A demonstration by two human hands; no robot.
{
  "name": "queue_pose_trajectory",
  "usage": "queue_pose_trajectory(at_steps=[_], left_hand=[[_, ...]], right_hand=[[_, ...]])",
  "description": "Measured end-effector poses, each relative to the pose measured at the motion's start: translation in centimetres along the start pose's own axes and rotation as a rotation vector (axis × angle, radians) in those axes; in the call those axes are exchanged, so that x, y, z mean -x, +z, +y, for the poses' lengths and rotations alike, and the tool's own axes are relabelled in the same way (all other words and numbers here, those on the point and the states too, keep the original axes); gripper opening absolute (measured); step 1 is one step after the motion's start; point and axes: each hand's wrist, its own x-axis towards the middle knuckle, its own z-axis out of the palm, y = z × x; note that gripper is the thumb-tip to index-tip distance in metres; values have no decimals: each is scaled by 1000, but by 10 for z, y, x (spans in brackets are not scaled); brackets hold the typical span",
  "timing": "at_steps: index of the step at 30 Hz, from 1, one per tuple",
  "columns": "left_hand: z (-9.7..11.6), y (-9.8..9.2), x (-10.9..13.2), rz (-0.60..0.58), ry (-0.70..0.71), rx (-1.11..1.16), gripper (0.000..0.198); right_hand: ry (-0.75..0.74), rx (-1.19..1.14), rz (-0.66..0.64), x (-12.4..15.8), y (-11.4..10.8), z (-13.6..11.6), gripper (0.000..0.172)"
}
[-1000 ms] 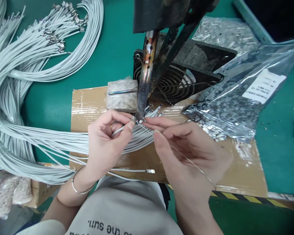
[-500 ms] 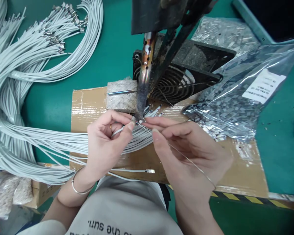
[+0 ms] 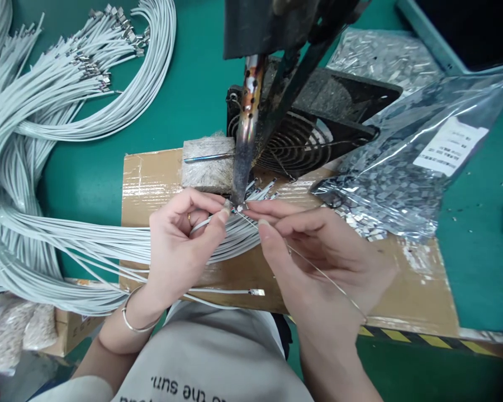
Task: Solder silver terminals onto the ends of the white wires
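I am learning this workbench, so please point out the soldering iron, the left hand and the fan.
Soldering iron point(image 3: 247, 125): head view, metal barrel.
Left hand point(image 3: 179, 240): head view, its middle.
Fan point(image 3: 293, 144): head view, round grille.

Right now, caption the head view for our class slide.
Left hand pinches white cable, right hand holds solder wire by a soldering iron.

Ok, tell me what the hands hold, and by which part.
Left hand: a white cable, near its end. Right hand: a thin wire, partway along. Anything else is too small to tell.
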Motion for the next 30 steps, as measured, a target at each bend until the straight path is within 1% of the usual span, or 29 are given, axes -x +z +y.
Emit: queue_pose_trajectory(at_steps=[20,30], left_hand=[[-2,-1,1,17,7,-7,11],[-3,-1,-1,3,-2,4,12]], right_hand=[[5,8,13,1,0,0,21],[-7,-15,4,0,0,2,21]])
